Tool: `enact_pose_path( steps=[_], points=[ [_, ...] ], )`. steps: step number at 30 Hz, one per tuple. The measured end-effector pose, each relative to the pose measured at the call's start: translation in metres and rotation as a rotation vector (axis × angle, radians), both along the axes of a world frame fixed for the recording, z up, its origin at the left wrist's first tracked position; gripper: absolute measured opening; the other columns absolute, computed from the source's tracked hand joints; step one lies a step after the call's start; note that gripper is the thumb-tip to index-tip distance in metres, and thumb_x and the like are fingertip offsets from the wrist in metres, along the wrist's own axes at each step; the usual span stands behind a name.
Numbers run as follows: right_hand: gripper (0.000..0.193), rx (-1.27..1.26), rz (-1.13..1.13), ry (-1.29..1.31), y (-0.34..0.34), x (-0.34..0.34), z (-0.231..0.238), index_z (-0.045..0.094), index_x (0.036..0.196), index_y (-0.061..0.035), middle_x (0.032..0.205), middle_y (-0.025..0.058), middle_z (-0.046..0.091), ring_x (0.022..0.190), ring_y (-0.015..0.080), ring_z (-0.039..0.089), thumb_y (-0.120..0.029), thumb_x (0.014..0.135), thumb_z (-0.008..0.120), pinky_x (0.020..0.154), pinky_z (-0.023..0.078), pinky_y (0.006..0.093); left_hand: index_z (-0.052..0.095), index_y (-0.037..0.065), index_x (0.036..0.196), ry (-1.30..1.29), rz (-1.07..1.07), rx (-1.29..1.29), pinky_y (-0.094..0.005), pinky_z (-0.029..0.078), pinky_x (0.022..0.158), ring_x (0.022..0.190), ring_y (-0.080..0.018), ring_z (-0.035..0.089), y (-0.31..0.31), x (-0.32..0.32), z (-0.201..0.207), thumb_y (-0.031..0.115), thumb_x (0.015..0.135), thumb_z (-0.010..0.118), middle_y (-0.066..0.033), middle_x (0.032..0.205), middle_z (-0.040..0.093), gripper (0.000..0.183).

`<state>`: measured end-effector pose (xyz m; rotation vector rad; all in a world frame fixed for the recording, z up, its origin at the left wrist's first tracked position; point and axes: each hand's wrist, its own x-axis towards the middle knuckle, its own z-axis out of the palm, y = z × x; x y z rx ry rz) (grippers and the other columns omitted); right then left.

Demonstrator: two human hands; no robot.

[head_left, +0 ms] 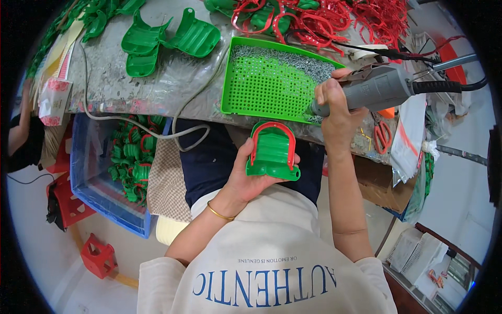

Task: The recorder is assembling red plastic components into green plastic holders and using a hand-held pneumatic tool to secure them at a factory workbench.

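My left hand (241,175) is closed around a green curved plastic shell (272,149), held over my lap below the table edge. A red U-shaped plastic strap (253,149) lies along the shell's upper rim. In my right hand (337,112) is a grey corded electric screwdriver (379,86), its nose pointing down and left into the right end of a bright green perforated tray (226,83). Small silver screws (308,67) are heaped along the tray's far and right sides. My fingers hide part of the screwdriver's nose, and its tip is hard to make out.
Loose green shells (194,34) and a tangle of red straps (319,23) lie on the table's far side. A blue crate (107,201) of assembled pieces stands lower left. Orange-handled scissors (383,137) rest right of the tray. A grey cable (151,135) loops over the table edge.
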<state>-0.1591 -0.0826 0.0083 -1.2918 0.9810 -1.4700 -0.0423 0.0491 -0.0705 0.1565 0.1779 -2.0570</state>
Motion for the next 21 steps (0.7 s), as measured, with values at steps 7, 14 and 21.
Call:
enact_pose_path(
  steps=[7, 14, 21],
  points=[
    [0.016, -0.034, 0.031, -0.053, -0.002, 0.001, 0.0, 0.051, 0.099, 0.0033, 0.068, 0.0042, 0.049, 0.058, 0.0119, 0.045, 0.0, 0.084, 0.057, 0.058, 0.04, 0.0277, 0.043, 0.004, 0.132, -0.011, 0.01, 0.02, -0.0473, 0.048, 0.089, 0.11, -0.0333, 0.056, -0.001, 0.0, 0.005, 0.059, 0.088, 0.046, -0.0229, 0.118, 0.056, 0.07],
    [0.023, -0.054, 0.01, -0.052, 0.002, 0.001, 0.009, 0.05, 0.103, 0.0044, 0.07, 0.0053, 0.05, 0.058, 0.0134, 0.045, 0.0, 0.082, 0.057, 0.059, 0.04, 0.0295, 0.043, 0.004, 0.131, -0.008, 0.018, -0.001, -0.049, 0.048, 0.09, 0.11, -0.0331, 0.056, 0.0, 0.002, 0.004, 0.058, 0.087, 0.048, -0.0214, 0.118, 0.056, 0.07],
    [0.025, -0.016, 0.138, -0.13, 0.029, 0.023, 0.045, 0.05, 0.105, 0.0003, 0.061, 0.0003, 0.037, 0.054, 0.0108, 0.038, -0.009, 0.083, 0.057, 0.055, 0.032, 0.0273, 0.04, 0.005, 0.135, 0.081, 0.013, 0.018, -0.05, 0.044, 0.095, 0.113, -0.0384, 0.052, 0.002, -0.001, 0.001, 0.06, 0.089, 0.042, -0.0261, 0.124, 0.051, 0.072]
  ],
)
